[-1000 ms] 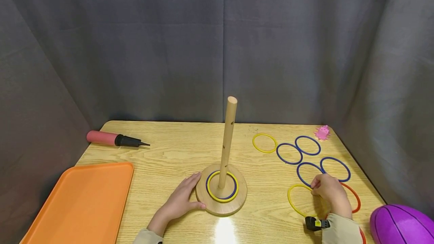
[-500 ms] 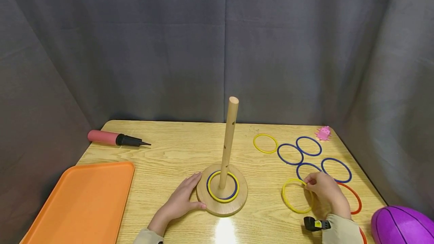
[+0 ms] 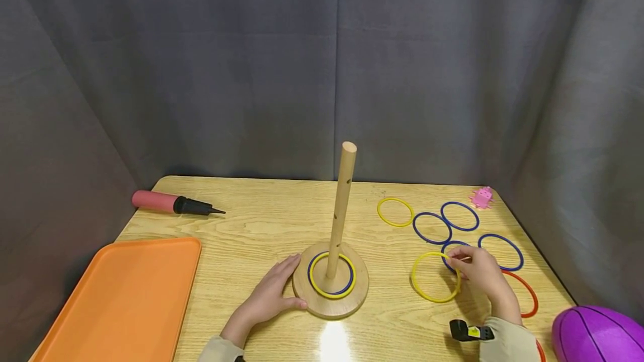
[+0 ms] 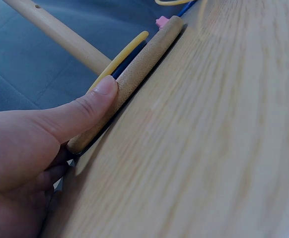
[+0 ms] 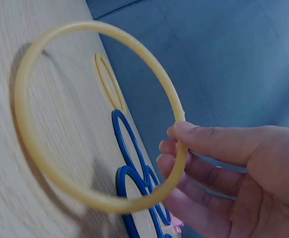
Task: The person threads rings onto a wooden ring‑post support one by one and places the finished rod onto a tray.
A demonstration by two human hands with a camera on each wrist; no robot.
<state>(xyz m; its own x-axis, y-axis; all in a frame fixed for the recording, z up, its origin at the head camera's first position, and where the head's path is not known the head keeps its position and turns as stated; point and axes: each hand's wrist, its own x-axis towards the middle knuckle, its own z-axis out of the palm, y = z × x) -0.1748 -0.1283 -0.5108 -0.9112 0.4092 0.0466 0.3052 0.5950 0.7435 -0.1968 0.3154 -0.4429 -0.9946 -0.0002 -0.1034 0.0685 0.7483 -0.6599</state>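
My right hand (image 3: 483, 277) pinches a yellow ring (image 5: 21, 99) between thumb and fingertips at its edge; the ring is lifted and tilted above the tabletop. At the table's middle stands a wooden ring-toss stand, with an upright peg (image 3: 342, 205) on a round base (image 3: 329, 310). Another yellow ring (image 3: 332, 296) and a blue ring lie around the peg's foot. My left hand (image 3: 271, 294) grips the base's left edge, its thumb (image 4: 87, 110) pressed on the rim in the left wrist view. Several of its fingers are partly hidden.
Several blue rings (image 3: 432, 242), a yellow ring (image 3: 395, 225) and a red ring (image 3: 536, 298) lie at right, near a pink toy (image 3: 482, 198). A purple ball (image 3: 596, 334) sits at front right. An orange tray (image 3: 126, 300) and a red-and-black hand pump (image 3: 156, 201) lie at left.
My right hand has raised the yellow ring off the table and drawn it slightly left and away from me. The left hand stays on the base.
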